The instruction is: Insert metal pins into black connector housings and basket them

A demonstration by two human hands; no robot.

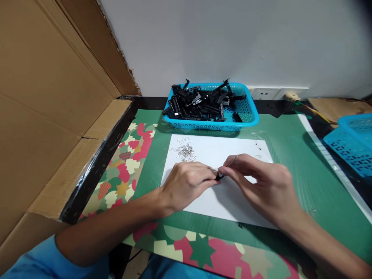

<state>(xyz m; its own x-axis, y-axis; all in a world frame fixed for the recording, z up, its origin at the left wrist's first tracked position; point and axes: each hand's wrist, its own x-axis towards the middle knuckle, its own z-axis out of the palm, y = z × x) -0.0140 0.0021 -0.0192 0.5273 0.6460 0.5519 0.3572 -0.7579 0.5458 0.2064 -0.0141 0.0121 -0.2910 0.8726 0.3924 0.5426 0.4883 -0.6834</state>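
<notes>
Over a white sheet (226, 209), my left hand (188, 180) is closed on a small black plastic part (220, 176), mostly hidden by the fingers. My right hand (261, 178) meets it there, thumb and fingertips pinched around a thin metal tool (232, 161) whose end sticks up past the fingers. Its exact kind is hard to tell. Beyond my left hand lies a pile of tiny bent wire pieces (186, 152), a few scattered at its far edge.
A blue plastic basket (212, 126) full of black plastic parts stands at the back by the wall. Another blue basket (348, 151) is at the right edge. Cardboard (52, 97) walls off the left. A wall socket (264, 93) holds a plug.
</notes>
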